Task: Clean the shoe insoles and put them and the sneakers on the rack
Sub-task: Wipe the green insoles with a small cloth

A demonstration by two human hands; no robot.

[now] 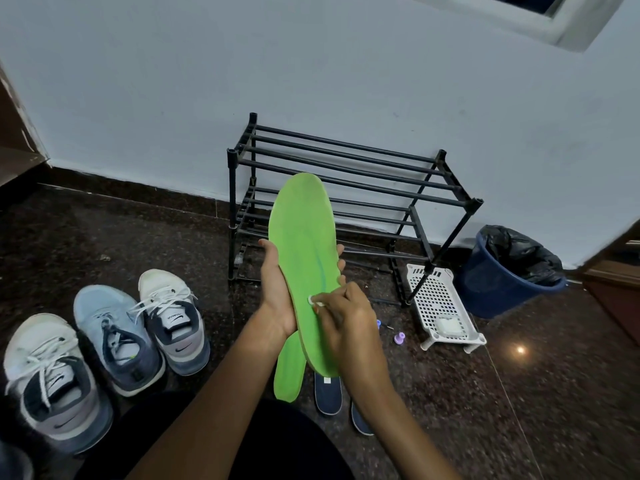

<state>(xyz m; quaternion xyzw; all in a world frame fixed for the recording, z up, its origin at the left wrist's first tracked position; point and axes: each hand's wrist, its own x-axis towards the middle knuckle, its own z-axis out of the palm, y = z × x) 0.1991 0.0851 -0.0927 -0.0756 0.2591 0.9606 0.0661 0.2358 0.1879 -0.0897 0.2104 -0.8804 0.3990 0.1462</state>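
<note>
The right hand [341, 317] pinches a small white wad [313, 301] against the green insole [304, 258]; it is too small to tell what it is. The fingers of the left hand [277, 289] are mostly hidden behind that insole. On the floor, a second green insole [289, 375] lies half covered by it, and two dark blue insoles [328, 396] sit partly behind the right forearm. A white lump [448, 325] in the white basket [450, 296] and purple bits [400, 338] near it are unreadable. The window frame [554, 26] is cut by the top edge.

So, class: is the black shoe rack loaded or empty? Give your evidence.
Empty. Both tiers of the rack show bare bars; the sneakers stand on the floor, and the left hand holds the green insole.
</note>
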